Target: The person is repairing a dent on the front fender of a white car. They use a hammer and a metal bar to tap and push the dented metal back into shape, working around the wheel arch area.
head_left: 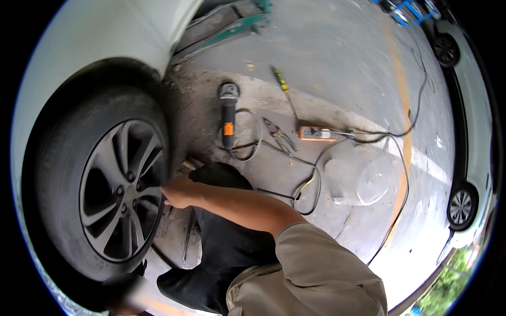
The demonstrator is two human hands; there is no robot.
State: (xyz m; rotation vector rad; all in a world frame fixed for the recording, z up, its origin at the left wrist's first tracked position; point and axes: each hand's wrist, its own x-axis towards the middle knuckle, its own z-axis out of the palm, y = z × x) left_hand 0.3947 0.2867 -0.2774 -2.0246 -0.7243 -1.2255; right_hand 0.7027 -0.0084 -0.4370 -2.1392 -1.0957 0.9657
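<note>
Head view shows the right hand [181,193] with fingers partly curled, at the edge of the wheel [129,196]; I cannot tell whether it grips something. The wheel stands under the arch of the pale car [95,34], so mounting seems done; whether fastening is left, I cannot judge. Farther out, the grinder [228,116], the pliers [281,137] and the screwdriver [283,84] lie on the floor [316,63], not in hand.

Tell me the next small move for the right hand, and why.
I would probably press the right hand lightly against the tyre to steady the wheel: the hand is right at the tyre's edge, though firm contact is unclear, while the angle grinder and pliers lie on the floor, not in that hand.
</note>
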